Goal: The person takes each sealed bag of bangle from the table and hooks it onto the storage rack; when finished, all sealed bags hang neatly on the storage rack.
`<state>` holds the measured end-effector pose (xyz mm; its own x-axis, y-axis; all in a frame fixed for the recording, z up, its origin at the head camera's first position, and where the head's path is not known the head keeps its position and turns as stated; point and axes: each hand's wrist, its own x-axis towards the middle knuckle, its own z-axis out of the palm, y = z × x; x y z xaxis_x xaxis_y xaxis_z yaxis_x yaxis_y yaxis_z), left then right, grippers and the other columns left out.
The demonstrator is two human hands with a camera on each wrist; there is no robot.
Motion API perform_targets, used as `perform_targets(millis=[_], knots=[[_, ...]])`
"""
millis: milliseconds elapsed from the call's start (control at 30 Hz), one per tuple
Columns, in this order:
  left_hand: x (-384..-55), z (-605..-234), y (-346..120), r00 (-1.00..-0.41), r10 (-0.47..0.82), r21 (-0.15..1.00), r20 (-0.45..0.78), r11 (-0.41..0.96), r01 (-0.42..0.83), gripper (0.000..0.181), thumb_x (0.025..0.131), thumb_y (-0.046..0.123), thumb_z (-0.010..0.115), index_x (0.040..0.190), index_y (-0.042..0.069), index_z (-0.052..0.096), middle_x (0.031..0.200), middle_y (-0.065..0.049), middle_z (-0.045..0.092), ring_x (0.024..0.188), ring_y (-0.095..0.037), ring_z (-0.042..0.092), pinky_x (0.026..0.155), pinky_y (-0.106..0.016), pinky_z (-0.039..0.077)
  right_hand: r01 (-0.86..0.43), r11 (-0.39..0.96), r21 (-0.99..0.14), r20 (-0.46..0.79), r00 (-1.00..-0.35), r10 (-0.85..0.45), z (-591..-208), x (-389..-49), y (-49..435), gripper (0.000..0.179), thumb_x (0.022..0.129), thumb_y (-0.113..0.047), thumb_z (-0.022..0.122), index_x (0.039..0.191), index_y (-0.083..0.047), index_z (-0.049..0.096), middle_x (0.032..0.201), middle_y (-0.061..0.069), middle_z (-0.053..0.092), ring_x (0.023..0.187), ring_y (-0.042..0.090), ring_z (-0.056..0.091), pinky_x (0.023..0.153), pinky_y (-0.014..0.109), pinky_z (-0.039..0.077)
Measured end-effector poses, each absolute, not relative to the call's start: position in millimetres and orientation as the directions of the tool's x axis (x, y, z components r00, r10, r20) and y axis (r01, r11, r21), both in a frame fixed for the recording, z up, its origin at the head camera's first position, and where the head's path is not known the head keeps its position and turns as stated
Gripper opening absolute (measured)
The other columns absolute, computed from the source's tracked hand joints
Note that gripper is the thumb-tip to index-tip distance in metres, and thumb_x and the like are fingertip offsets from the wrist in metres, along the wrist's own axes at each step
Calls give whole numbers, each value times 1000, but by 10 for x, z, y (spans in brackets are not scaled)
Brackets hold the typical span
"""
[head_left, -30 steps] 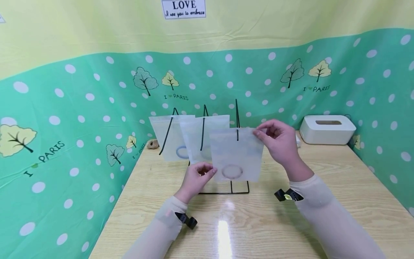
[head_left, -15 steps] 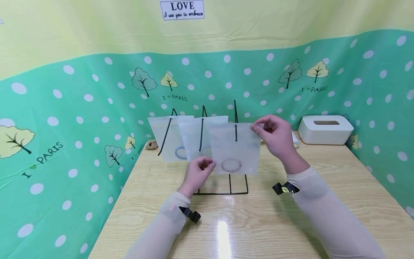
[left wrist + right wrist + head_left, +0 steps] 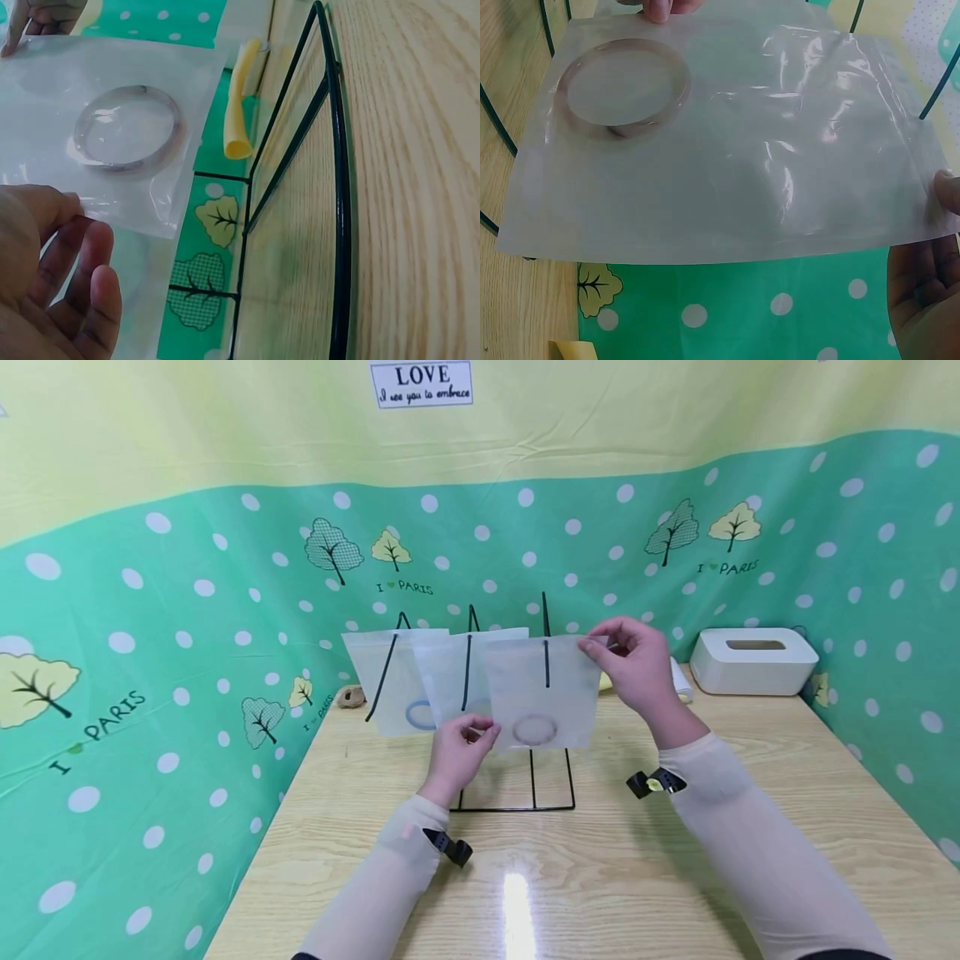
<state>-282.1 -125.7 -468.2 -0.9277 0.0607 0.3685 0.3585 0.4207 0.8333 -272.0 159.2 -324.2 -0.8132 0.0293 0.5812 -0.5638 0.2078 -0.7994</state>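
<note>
A translucent plastic bag hangs at the rightmost prong of a black wire rack; the prong's tip shows in front of it. A mottled brownish bangle lies inside, near the bag's bottom. My right hand pinches the upper right corner, its thumb on the near face in the right wrist view. My left hand pinches the lower left edge between thumb and finger. Left of it hang two similar bags, a middle bag and a left bag with a blue bangle inside.
A white tissue box stands at the back right of the wooden table. A yellow tube-like thing lies behind the rack. A small brown object sits at the back left. A patterned curtain surrounds the table.
My right hand has moved up and slightly left, raising the bag along the prong's line. My left hand has moved up and a little right with its edge. The other bags stay put.
</note>
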Motion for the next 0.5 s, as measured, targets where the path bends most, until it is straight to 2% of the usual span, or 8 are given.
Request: perform_targets(millis=[267,500], knots=[[-2864,-4616,-1223,-940,40,847,338,424,322,11,97,25,79,102,16,81,96,4,74,70,-15,68,57,-33,54,-558,220,-800,581,-812,52,-3215,-2824,1585,15,96,-7,78,101,6,71,85,13,67,73,30,57,61,24,47],[-2903,-4582,-1202,-940,31,828,341,464,316,12,97,26,79,103,16,81,95,5,75,67,-14,69,55,-33,53,-533,221,-817,560,-825,78,-3213,-2906,1572,17,95,-9,79,102,6,73,87,9,70,74,28,58,61,24,47]])
